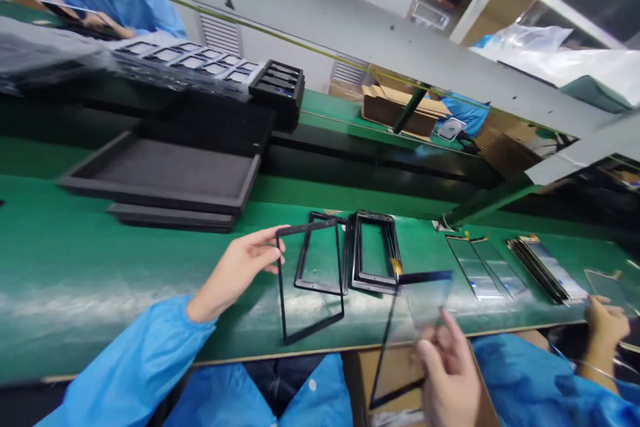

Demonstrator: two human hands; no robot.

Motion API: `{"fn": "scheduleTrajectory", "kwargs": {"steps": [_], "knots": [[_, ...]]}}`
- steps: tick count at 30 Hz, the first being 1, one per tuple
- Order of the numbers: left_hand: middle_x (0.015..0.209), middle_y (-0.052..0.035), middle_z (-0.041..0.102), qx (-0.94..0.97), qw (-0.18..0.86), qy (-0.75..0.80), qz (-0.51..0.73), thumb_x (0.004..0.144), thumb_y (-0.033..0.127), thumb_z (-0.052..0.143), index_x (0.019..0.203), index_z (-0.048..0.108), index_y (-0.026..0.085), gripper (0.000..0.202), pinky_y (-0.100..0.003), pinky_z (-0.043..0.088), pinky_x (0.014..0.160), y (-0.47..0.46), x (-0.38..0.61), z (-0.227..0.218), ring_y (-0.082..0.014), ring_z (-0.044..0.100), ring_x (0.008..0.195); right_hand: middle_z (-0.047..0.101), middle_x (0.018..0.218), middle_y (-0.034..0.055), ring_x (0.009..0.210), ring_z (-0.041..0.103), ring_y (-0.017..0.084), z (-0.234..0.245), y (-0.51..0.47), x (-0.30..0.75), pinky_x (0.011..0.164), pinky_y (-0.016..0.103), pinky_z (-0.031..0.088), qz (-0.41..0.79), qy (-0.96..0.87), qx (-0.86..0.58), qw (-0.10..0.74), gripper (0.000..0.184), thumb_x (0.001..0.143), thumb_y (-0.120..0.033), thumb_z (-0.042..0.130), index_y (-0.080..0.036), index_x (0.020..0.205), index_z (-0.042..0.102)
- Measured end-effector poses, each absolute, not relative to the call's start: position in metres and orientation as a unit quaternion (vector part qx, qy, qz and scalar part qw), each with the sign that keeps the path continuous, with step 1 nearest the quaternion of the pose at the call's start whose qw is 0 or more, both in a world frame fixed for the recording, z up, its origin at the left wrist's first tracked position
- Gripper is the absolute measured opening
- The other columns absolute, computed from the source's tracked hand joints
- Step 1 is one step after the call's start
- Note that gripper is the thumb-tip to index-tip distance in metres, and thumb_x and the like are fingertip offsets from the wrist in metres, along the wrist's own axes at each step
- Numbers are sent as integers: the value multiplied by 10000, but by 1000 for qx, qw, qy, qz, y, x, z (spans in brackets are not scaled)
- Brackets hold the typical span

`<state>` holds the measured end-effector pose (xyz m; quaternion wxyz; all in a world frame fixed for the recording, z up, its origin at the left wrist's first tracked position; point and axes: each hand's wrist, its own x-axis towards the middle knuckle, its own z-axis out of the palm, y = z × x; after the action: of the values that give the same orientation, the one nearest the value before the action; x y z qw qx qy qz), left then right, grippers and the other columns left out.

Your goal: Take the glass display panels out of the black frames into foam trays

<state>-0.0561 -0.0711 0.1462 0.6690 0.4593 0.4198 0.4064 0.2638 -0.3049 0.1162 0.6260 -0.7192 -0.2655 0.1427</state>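
Observation:
My left hand (250, 263) pinches the upper left corner of a thin black rectangular frame (281, 280), held tilted above the green bench. Through its opening I see the bench and part of another black frame (303, 260) lying there. My right hand (447, 360) grips the right edge of a clear glass panel with a black border (395, 333), a touchscreen by its look, with an orange tab at its top left corner. This panel is blurred and hangs over the bench's front edge. Just behind it lies a stack of black frames (357, 253).
Black foam trays (185, 173) stand at the left back. Glass panels (483, 267) and a stack of panels (545, 270) lie to the right. A co-worker's hand (605, 320) is at the far right. A shelf (320, 103) runs behind, carrying black trays (277, 83). A green post (490, 203) rises at right.

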Motion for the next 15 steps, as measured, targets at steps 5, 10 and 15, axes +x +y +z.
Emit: {"fn": "scheduleTrajectory", "kwargs": {"steps": [5, 10, 15], "knots": [[855, -32, 712, 500, 669, 375, 401, 802, 270, 847, 1300, 803, 221, 502, -253, 576, 637, -103, -55, 153, -152, 644, 706, 687, 842, 4, 580, 584, 124, 96, -259, 180, 496, 234, 517, 335, -287, -611, 657, 677, 865, -444, 868, -232, 1463, 630], [851, -50, 723, 502, 669, 359, 413, 820, 262, 831, 1334, 788, 222, 517, -258, 572, 635, -120, -57, 158, -161, 636, 704, 676, 843, 2, 601, 594, 136, 90, -252, 162, 505, 244, 529, 370, -288, -593, 654, 713, 863, -423, 868, -243, 1501, 603], [825, -58, 738, 517, 652, 379, 405, 815, 275, 830, 1293, 814, 228, 481, -281, 578, 640, -125, -56, 162, -180, 639, 698, 665, 839, -2, 616, 582, 134, 86, -255, 156, 533, 252, 547, 373, -291, -596, 649, 653, 872, -413, 848, -226, 1461, 635]]}}
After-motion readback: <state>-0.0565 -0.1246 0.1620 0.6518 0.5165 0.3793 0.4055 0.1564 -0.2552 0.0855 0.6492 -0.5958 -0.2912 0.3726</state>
